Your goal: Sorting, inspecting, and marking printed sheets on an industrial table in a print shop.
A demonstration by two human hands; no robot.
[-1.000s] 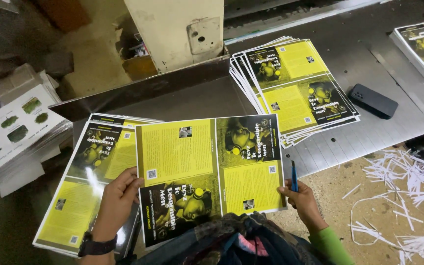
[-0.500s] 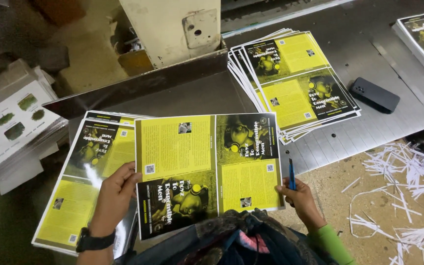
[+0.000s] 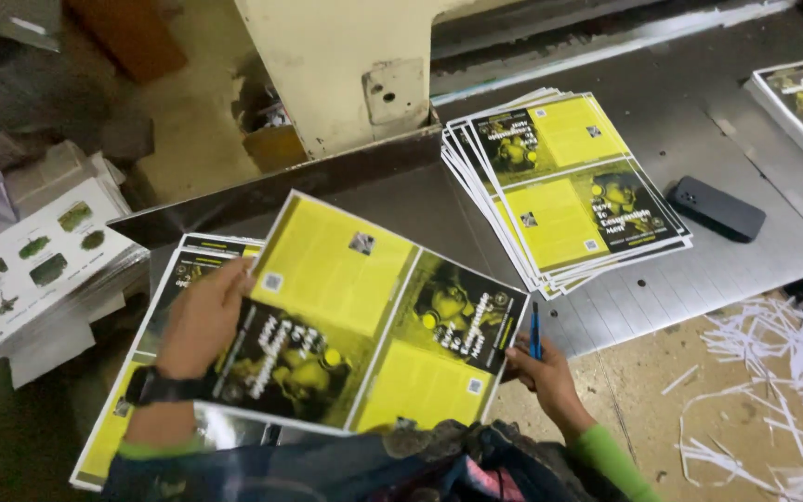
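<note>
Right now the yellow-and-black printed sheet [image 3: 364, 316] sits lifted at frame centre, tilted, long axis running lower left to upper right, w/ left hand [image 3: 202, 316] clamped on its left edge, right hand [image 3: 541, 372] pinching its right edge plus a blue pen [image 3: 535, 330].

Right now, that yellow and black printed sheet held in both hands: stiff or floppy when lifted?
Probably floppy: the printed sheet is thin and spans both the left hand and the right hand. Likely light, since fingertips alone carry it. Its glossy look suggests it may slide off the stack beneath.
</note>
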